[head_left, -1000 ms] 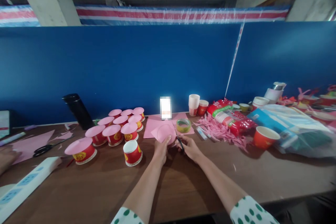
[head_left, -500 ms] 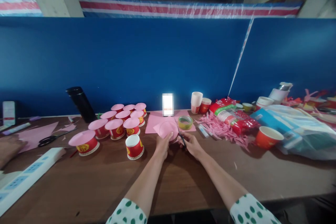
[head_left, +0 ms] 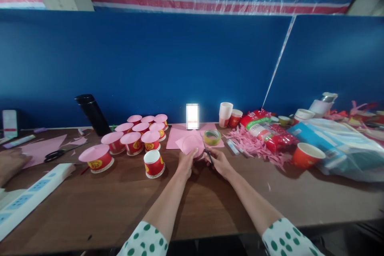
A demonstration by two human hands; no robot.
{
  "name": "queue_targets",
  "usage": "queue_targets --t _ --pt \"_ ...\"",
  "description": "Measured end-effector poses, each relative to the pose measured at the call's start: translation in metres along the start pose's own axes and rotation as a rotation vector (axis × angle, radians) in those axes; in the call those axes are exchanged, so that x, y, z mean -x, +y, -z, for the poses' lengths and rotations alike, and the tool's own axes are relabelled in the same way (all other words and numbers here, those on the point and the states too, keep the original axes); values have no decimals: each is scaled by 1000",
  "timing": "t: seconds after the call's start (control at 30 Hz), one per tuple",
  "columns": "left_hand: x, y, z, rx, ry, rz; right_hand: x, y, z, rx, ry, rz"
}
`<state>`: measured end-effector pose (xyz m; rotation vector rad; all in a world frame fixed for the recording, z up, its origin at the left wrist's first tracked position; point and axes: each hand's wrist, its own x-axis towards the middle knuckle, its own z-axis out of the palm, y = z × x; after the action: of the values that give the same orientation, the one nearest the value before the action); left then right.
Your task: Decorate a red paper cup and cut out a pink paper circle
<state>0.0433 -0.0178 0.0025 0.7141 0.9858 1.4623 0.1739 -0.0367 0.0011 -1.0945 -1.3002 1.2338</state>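
Observation:
My left hand (head_left: 187,163) pinches a piece of pink paper (head_left: 192,143) with a circle outline drawn on it. Dark-handled scissors (head_left: 209,157) are gripped in my right hand (head_left: 220,162), at the right edge of that paper; the blades are mostly hidden. Behind both hands lies a larger pink sheet (head_left: 171,141), with a roll of tape (head_left: 211,137) on its right part. To the left, an upside-down red paper cup (head_left: 154,164) stands alone, white base up. Beyond it are several red cups topped with pink paper discs (head_left: 131,139).
A co-worker's hand (head_left: 12,164) touches pink paper at the far left, near black scissors (head_left: 55,155) and a power strip (head_left: 36,192). A black bottle (head_left: 93,115) leans there. On the right are pink shreds (head_left: 255,144), a red plastic pack (head_left: 268,130), and an orange cup (head_left: 307,156).
The pink paper has turned slightly in my left hand, and its upper corner now points up more. My right hand stays beside it with the scissors. The whole view has shifted a little.

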Motion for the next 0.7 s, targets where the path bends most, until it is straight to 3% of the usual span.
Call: queue_targets --t 0.43,0.7 --pt "5 9 -6 2 66 28 0 -1 1 15 -18 -4" --pt "10 11 -7 21 44 10 0 -1 1 28 -8 -9"
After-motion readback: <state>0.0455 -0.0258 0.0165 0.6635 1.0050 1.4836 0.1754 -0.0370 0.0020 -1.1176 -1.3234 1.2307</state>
